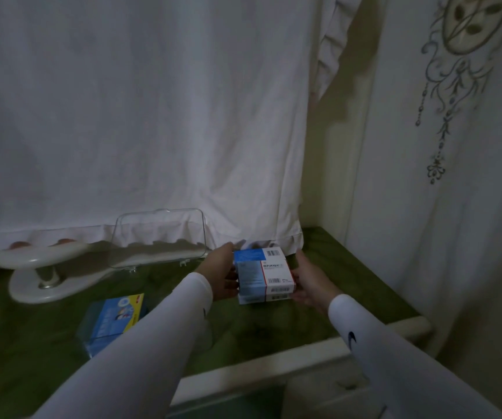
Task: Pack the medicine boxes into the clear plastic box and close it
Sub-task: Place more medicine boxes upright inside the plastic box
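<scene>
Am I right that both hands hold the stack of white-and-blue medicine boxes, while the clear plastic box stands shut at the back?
Not quite. In the head view the clear plastic box stands open. The left hand and right hand do hold the medicine boxes.

Beside the stack (263,275), the left hand (224,275) shows only its back; its fingertips are hidden behind the stack. Left of the stack, a sleeve (141,343) covers the right part of the blue box (113,319). Print on the stack is too small to read. Both sleeves run out at the bottom edge.
</scene>
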